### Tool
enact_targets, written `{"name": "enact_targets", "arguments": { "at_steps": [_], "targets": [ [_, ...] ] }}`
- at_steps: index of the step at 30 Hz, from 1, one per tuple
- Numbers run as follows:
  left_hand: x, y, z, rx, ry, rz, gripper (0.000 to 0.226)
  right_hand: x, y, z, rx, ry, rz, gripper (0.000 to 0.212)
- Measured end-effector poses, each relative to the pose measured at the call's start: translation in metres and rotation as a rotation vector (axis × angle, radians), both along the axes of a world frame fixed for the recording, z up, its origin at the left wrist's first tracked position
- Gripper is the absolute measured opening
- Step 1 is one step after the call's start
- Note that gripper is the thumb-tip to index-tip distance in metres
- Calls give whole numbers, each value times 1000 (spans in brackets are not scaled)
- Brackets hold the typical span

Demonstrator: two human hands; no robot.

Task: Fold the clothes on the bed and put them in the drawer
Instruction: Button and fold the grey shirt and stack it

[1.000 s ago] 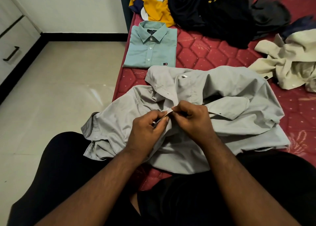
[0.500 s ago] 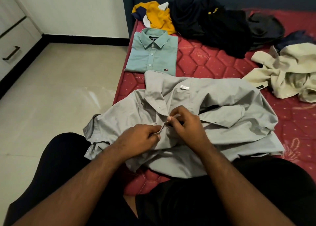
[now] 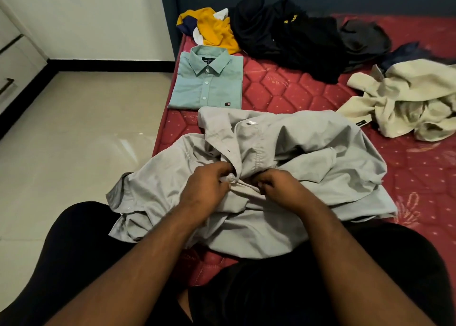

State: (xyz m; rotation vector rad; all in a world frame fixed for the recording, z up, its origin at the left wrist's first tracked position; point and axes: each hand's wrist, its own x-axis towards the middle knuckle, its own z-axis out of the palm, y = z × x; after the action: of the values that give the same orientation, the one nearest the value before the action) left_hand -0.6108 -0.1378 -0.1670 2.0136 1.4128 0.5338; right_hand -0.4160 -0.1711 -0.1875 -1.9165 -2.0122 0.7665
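Centre frame: left hand [image 3: 209,185] & right hand [image 3: 278,187], fingers curled, pinch grey shirt [image 3: 308,153] placket. Should align edges w/ button first, prob.

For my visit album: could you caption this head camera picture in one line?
Both hands, left and right, pinch the crumpled grey cotton shirt on the red quilted mattress, beyond it a folded green shirt.

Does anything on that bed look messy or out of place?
Only the green shirt is folded flat. The grey shirt, held by both hands, hangs crumpled over the mattress edge. The yellow top, dark clothes and cream garment lie in loose heaps.
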Motion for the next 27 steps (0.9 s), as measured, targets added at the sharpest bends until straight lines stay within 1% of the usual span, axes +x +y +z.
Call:
{"name": "enact_targets", "arguments": {
  "at_steps": [1,2,6,10,12,14,15,17,19,20,21,24,25,27],
  "targets": [
    [-3,0,-3,-29,-47,5,24,-1,0,-3,6,-17,-4,22],
    [-6,-1,-6,-56,-55,13,24,-4,1,-6,14,-42,3,24],
    [-15,-8,-13,-95,-6,51,15,-16,3,-14,65,-151,-57,22],
    [-23,-13,-14,-133,-26,91,18,-20,-2,-1,105,-380,-90,21],
    [-27,-8,-5,-293,-11,34,33,-16,-9,13,152,-405,-78,17],
    [-24,-1,11,-503,-58,18,50,-8,-15,27,278,-374,-72,11],
    [-19,3,17,-528,-80,54,55,-4,-16,32,375,-333,-63,10],
    [-5,16,21,-419,-60,130,53,6,-13,39,499,-213,-42,12],
    [9,24,22,-333,-62,166,37,13,-12,43,548,10,-8,14],
    [16,27,22,-318,-107,188,28,16,-12,43,538,127,-9,15],
    [20,27,22,-278,-170,223,22,17,-13,44,518,234,-34,15],
    [28,27,29,-30,-396,342,5,22,-16,48,430,489,-118,23],
    [32,25,34,-24,-519,368,5,22,-16,50,445,537,-146,24],
    [40,18,43,-159,-775,403,13,20,-14,54,467,636,-225,27]
  ]
}}
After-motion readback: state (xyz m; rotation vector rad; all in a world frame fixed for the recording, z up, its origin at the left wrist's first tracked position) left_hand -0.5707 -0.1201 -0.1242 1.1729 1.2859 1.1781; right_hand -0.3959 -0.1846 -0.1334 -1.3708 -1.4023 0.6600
